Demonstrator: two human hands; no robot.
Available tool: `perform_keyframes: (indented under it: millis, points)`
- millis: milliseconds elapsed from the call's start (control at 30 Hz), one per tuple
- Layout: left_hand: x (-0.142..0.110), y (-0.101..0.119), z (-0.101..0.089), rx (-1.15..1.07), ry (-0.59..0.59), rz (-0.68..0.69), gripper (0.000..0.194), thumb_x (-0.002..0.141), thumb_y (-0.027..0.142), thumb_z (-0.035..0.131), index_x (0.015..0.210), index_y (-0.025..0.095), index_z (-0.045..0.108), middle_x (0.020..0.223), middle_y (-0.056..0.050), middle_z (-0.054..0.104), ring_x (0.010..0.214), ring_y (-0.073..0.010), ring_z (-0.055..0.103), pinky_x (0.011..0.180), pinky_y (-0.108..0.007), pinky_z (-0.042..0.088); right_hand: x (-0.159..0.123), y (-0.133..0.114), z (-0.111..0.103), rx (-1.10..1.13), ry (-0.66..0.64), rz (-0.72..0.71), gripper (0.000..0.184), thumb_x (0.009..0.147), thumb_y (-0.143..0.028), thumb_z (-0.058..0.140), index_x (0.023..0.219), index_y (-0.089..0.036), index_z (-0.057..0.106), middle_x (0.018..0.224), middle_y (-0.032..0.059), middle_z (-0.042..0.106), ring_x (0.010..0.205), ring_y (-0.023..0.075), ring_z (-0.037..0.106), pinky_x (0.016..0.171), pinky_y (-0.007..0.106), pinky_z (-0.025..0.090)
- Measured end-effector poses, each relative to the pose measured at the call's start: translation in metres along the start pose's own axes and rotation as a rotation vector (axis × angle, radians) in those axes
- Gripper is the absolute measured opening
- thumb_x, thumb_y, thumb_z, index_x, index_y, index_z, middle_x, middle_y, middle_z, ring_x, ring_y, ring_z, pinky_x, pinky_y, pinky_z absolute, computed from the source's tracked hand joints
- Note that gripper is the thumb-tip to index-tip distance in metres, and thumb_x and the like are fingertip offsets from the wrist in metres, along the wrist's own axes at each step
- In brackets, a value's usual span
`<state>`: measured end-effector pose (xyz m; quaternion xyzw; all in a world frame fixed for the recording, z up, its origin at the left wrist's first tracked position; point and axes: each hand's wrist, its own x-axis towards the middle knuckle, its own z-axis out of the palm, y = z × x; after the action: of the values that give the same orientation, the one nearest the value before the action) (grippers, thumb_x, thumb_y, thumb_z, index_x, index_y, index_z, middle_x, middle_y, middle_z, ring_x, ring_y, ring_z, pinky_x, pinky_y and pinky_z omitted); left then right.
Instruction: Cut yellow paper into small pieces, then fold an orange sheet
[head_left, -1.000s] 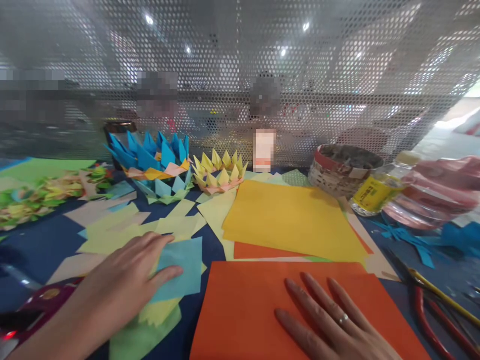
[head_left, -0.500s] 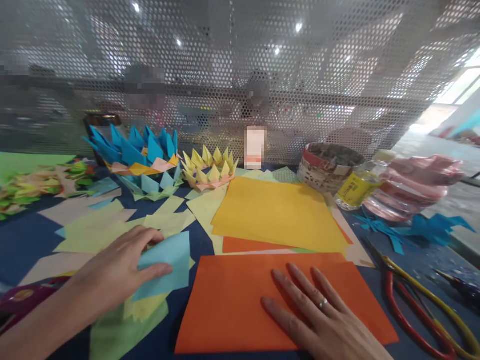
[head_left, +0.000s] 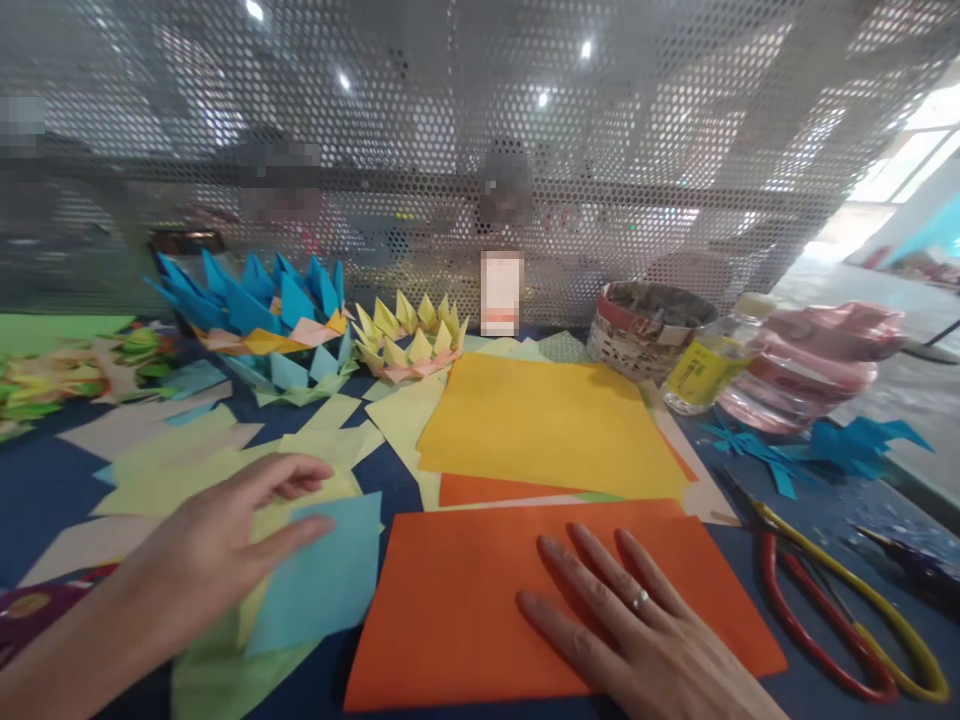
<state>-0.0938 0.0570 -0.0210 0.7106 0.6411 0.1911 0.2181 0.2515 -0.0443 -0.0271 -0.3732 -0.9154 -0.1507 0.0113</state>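
My right hand (head_left: 637, 640) lies flat, fingers spread, on an orange paper sheet (head_left: 465, 600) at the near middle of the table; a ring shows on one finger. My left hand (head_left: 217, 545) is over a pile of paper squares, its thumb and fingers pinched on the edge of a light blue paper square (head_left: 319, 580), which tilts up off the pale yellow squares (head_left: 195, 470) under it.
A yellow sheet (head_left: 547, 425) lies behind the orange one. Folded blue (head_left: 255, 300) and yellow (head_left: 409, 335) paper crowns stand at the back by a perforated metal screen. A woven bowl (head_left: 645, 325), a glue bottle (head_left: 709, 365) and pink tape (head_left: 814, 365) sit at right; red-and-yellow scissors (head_left: 840, 610) lie near right.
My left hand has pulled the light blue square toward me and lifted its edge. My right hand stays flat on the orange sheet. The view has shifted slightly right.
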Motion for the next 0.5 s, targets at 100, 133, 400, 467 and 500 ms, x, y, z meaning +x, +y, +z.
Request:
perform_keyframes:
  millis: [100, 133, 400, 467, 500]
  points:
    - [-0.002, 0.009, -0.001, 0.114, -0.134, 0.024, 0.043, 0.067, 0.048, 0.059, 0.103, 0.024, 0.059, 0.121, -0.007, 0.060, 0.114, -0.0295, 0.054, 0.095, -0.039, 0.039, 0.001, 0.002, 0.007, 0.002, 0.027, -0.002, 0.053, 0.093, -0.041, 0.045, 0.143, -0.029, 0.034, 0.138, 0.0089, 0.048, 0.119, 0.0326, 0.053, 0.086, 0.046, 0.054]
    - [-0.003, 0.012, 0.000, 0.140, -0.161, 0.024, 0.044, 0.067, 0.047, 0.058, 0.105, 0.023, 0.059, 0.122, -0.008, 0.059, 0.116, -0.0302, 0.053, 0.096, -0.040, 0.039, 0.001, 0.002, 0.007, 0.016, 0.030, 0.000, 0.053, 0.093, -0.042, 0.045, 0.144, -0.029, 0.033, 0.139, 0.0082, 0.048, 0.120, 0.0315, 0.053, 0.088, 0.045, 0.053]
    - [-0.003, 0.007, 0.003, 0.198, -0.159, -0.015, 0.042, 0.071, 0.046, 0.050, 0.106, 0.025, 0.056, 0.123, -0.008, 0.062, 0.112, -0.0298, 0.057, 0.094, -0.043, 0.041, -0.002, 0.002, 0.006, 0.005, 0.023, 0.004, 0.053, 0.094, -0.041, 0.044, 0.144, -0.029, 0.031, 0.139, 0.0086, 0.047, 0.120, 0.0322, 0.052, 0.087, 0.046, 0.053]
    - [-0.002, 0.001, 0.001, 0.166, -0.138, -0.019, 0.044, 0.073, 0.050, 0.045, 0.106, 0.025, 0.058, 0.122, -0.006, 0.064, 0.113, -0.0288, 0.058, 0.094, -0.041, 0.042, -0.003, 0.002, 0.008, 0.005, 0.025, 0.003, 0.053, 0.094, -0.043, 0.043, 0.144, -0.030, 0.032, 0.139, 0.0089, 0.047, 0.120, 0.0329, 0.052, 0.086, 0.047, 0.053]
    - [-0.001, -0.002, -0.001, 0.147, -0.111, -0.024, 0.045, 0.073, 0.052, 0.043, 0.105, 0.025, 0.059, 0.120, -0.005, 0.065, 0.112, -0.0285, 0.059, 0.093, -0.039, 0.044, -0.003, 0.002, 0.008, 0.008, 0.021, -0.002, 0.053, 0.094, -0.044, 0.043, 0.144, -0.030, 0.032, 0.139, 0.0092, 0.047, 0.120, 0.0334, 0.052, 0.086, 0.048, 0.054]
